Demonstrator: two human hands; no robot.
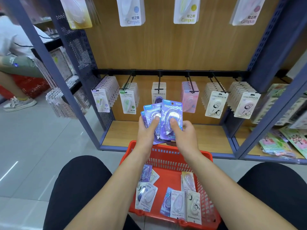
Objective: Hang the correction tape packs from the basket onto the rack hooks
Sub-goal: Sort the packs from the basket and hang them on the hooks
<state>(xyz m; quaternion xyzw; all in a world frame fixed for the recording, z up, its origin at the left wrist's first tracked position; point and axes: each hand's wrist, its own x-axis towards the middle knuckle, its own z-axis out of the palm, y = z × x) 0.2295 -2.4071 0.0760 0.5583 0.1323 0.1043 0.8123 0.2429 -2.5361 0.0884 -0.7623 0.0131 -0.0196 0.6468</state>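
My left hand (147,130) grips a fan of purple correction tape packs (152,113). My right hand (184,133) holds one more purple pack (172,113) upright beside them, thumb on its front. Both hands are raised above the red basket (206,193), below the rack's lower row of hooks (159,80). The middle hook, straight ahead, carries matching purple packs (157,98), partly hidden by the ones I hold. Several packs in purple, pink and cream (178,203) lie loose on the basket floor.
Neighbouring hooks hold green (128,101), pink (191,97) and cartoon-print packs (216,103). Larger packs hang on the upper row (131,12). Another person sits at the left by a red basket (31,87). My knees flank the basket. Sticker sheets (285,143) fill the right shelf.
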